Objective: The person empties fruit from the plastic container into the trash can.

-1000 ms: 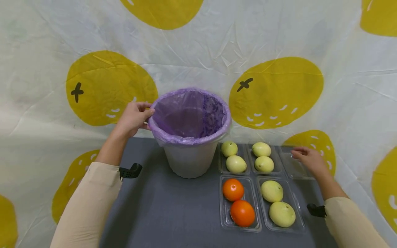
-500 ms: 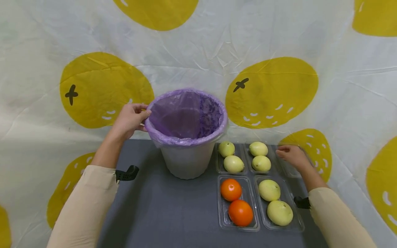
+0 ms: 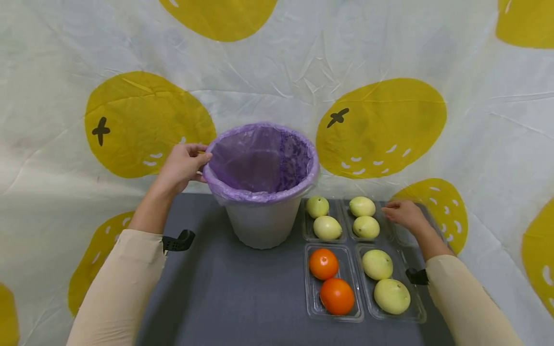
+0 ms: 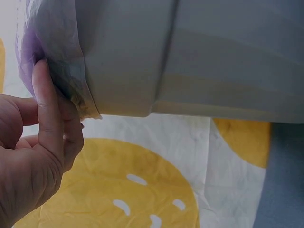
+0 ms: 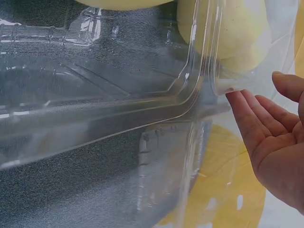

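Note:
A white trash bin [image 3: 261, 226] lined with a purple bag [image 3: 246, 194] stands left of the fruit. My left hand [image 3: 182, 166] grips its bagged rim on the left, thumb above and fingers against the outside; the left wrist view has these fingers [image 4: 45, 102] against the bag. My right hand [image 3: 404, 215] is at the right side of a clear plastic tray [image 3: 349, 235] with two pale yellow-green round fruits [image 3: 366, 227]. In the right wrist view the fingertips [image 5: 232, 92] meet that tray's edge, fingers nearly straight and thumb apart.
A clear tray [image 3: 404, 240] without fruit lies partly under my right hand. Another back tray holds two pale fruits [image 3: 327, 227]. In front are a tray with two orange fruits [image 3: 337, 296] and one with two pale fruits [image 3: 392, 296]. A patterned cloth [image 3: 277, 72] hangs behind the grey table [image 3: 242, 298].
My right hand has moved left, from over the fruitless tray to the edge of the fruit tray beside it. The left hand keeps its grip on the bin rim.

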The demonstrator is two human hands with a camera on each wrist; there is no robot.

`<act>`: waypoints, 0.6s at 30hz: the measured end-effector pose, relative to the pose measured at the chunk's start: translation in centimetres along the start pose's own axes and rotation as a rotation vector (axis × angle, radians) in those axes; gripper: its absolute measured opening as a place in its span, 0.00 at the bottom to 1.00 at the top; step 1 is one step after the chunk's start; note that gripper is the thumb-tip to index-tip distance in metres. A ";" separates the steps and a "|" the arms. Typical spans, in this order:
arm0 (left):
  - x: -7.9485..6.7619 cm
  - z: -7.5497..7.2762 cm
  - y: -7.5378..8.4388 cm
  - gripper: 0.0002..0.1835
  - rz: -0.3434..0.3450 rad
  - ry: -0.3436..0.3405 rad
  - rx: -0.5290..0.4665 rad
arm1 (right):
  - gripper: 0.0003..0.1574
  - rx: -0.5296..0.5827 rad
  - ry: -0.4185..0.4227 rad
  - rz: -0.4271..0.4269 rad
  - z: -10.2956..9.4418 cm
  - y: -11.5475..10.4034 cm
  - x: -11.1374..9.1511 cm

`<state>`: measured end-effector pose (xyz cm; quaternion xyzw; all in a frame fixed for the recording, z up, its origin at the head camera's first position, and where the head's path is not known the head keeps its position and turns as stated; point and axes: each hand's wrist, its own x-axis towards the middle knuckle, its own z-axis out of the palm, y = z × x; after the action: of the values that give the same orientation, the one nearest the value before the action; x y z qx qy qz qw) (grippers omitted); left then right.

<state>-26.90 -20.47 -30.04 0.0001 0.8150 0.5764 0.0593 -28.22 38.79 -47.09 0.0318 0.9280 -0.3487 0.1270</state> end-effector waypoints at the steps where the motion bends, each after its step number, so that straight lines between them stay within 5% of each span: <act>1: 0.0 0.0 0.0 0.28 -0.001 -0.001 0.000 | 0.42 -0.009 0.000 0.002 0.0 -0.1 0.1; 14: 0.0 0.0 0.1 0.28 0.014 -0.010 -0.012 | 0.36 -0.107 -0.005 0.010 0.8 0.2 0.9; 18: -0.1 0.0 0.0 0.28 0.016 -0.010 -0.016 | 0.25 -0.161 -0.034 -0.001 0.9 0.3 1.0</act>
<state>-26.81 -20.46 -30.02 0.0090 0.8100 0.5834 0.0589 -28.94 38.37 -48.19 0.0150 0.9508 -0.2736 0.1449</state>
